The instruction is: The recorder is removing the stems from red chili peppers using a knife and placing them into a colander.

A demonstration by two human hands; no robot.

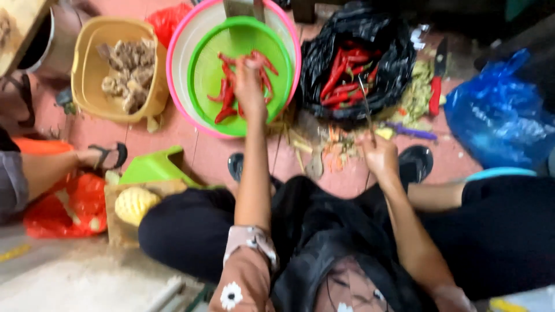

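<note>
Head view, looking down at a person seated on the red floor [191, 153]. Landmark: the pink basin [179, 86], which holds a green colander [205, 75] with a few red chillies [226, 95] in it. Right of the basin sits a black bag [324, 52] full of more chillies, with a blue bag [497, 115] further right. Left of the basin is a yellow basket [87, 86] of ginger. Near the basin's lower edge lies a scatter of trimmings [335, 147].

The step looks like dropping a trimmed chilli into the colander; next would call for drawing another from the black bag.

The left hand [250, 86] reaches out on a straight arm over the colander, fingers bunched down among the chillies; whether it grips one I cannot tell. The right hand [378, 153], arm bent, is clenched round a knife [365, 101] pointing towards the black bag.
</note>
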